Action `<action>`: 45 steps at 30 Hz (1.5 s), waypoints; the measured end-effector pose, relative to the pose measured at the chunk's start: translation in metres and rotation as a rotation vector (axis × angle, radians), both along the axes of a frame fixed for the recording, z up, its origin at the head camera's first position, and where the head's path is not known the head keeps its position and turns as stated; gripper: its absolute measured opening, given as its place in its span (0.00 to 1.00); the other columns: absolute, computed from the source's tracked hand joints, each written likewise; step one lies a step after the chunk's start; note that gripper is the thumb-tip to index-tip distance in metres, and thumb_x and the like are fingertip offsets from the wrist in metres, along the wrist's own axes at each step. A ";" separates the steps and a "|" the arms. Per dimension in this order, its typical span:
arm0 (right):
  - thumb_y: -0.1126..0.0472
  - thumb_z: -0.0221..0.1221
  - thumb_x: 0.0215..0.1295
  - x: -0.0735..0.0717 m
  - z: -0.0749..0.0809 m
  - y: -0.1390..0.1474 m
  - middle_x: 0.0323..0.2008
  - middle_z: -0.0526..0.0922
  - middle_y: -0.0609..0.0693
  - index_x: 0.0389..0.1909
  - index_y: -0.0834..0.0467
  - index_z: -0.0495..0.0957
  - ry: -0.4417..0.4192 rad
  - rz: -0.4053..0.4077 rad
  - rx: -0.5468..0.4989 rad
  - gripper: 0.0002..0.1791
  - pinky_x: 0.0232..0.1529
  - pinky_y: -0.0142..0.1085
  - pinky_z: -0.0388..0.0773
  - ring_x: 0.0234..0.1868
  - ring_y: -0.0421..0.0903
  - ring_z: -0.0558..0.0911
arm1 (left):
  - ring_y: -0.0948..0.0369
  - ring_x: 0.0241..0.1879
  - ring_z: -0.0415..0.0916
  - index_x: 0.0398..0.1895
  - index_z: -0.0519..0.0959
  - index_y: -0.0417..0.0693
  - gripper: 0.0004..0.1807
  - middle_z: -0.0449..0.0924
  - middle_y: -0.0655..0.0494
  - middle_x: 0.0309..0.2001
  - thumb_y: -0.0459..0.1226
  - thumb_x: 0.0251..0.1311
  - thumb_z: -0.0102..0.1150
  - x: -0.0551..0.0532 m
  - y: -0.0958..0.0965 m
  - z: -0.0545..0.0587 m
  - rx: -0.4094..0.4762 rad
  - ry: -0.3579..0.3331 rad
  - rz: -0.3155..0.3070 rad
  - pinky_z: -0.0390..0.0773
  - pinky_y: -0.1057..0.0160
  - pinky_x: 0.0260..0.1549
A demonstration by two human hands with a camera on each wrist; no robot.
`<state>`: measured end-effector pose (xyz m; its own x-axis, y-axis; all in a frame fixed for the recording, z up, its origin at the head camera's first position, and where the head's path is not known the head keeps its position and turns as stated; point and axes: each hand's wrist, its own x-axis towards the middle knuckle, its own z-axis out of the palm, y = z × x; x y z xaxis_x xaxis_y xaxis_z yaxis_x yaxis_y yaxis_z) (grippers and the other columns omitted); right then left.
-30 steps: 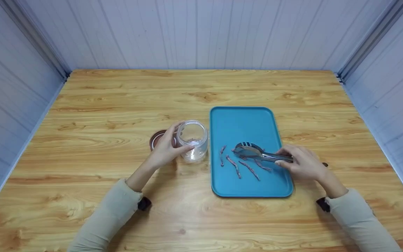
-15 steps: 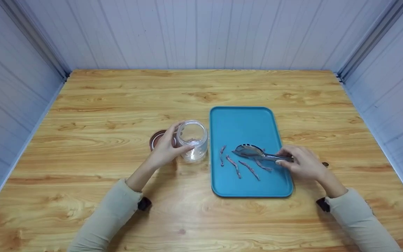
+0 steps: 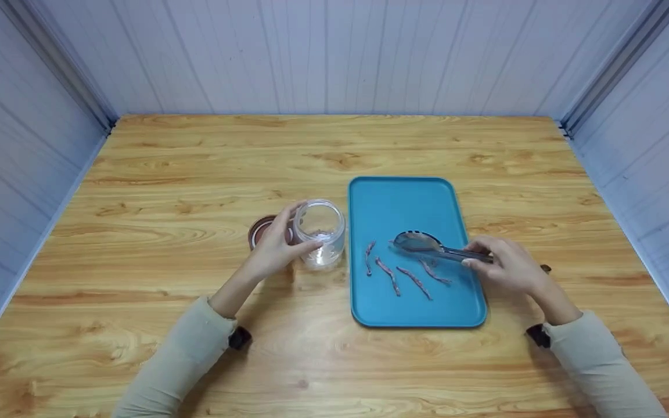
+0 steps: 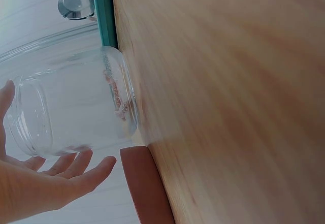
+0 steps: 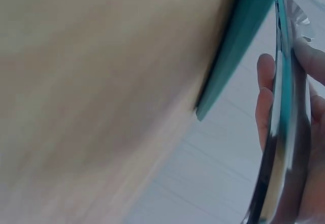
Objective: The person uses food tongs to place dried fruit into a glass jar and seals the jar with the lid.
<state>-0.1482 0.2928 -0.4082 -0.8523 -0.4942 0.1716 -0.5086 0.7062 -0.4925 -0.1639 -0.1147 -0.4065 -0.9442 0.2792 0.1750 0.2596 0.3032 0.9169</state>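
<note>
My left hand holds a clear jar, thumb and fingers curved around its upper part. The jar stands upright and uncapped on the table, left of the blue tray. Reddish bits lie at the jar's bottom in the left wrist view. Over the tray, my right hand grips metal food tongs by the arms, thumb on one side and fingers on the other. A reddish strip's end pokes out at the tongs' tip; the heads hide the rest. Several thin reddish-brown meat-like strips lie below them.
Behind my left hand, a brown-red lid lies on the wooden table, close to the jar. The tray's raised rim runs just right of the jar. Pale panel walls enclose the table at the back and sides.
The tongs' heads have come together over a strip on the tray. My right hand and the tongs have then shifted slightly up and right. The left hand and jar have stayed put.
</note>
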 end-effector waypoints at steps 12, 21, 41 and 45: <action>0.63 0.61 0.54 -0.007 0.025 0.002 0.25 0.76 0.42 0.31 0.55 0.76 0.074 0.019 -0.010 0.04 0.20 0.33 0.64 0.21 0.38 0.69 | 0.49 0.55 0.61 0.62 0.58 0.43 0.41 0.64 0.43 0.56 0.38 0.43 0.68 0.000 0.000 0.001 -0.015 -0.001 0.009 0.61 0.56 0.52; 0.62 0.60 0.55 -0.010 0.047 -0.004 0.24 0.75 0.42 0.32 0.55 0.76 0.121 0.021 -0.020 0.04 0.14 0.32 0.62 0.17 0.37 0.67 | 0.49 0.55 0.60 0.61 0.58 0.44 0.40 0.64 0.43 0.56 0.38 0.44 0.67 0.001 -0.001 0.000 0.001 -0.010 0.006 0.60 0.56 0.52; 0.66 0.62 0.52 -0.017 0.072 -0.036 0.25 0.73 0.41 0.32 0.57 0.77 0.251 0.139 -0.084 0.06 0.19 0.31 0.64 0.21 0.34 0.67 | 0.49 0.55 0.60 0.62 0.57 0.41 0.40 0.63 0.41 0.56 0.38 0.45 0.67 0.004 0.001 0.010 -0.003 -0.028 0.003 0.60 0.56 0.53; 0.65 0.62 0.52 -0.019 0.071 -0.045 0.25 0.73 0.41 0.33 0.57 0.77 0.264 0.171 -0.100 0.06 0.19 0.31 0.65 0.22 0.34 0.67 | 0.49 0.56 0.60 0.62 0.57 0.44 0.41 0.63 0.41 0.57 0.39 0.45 0.67 0.001 0.000 0.001 -0.004 -0.026 0.007 0.60 0.56 0.53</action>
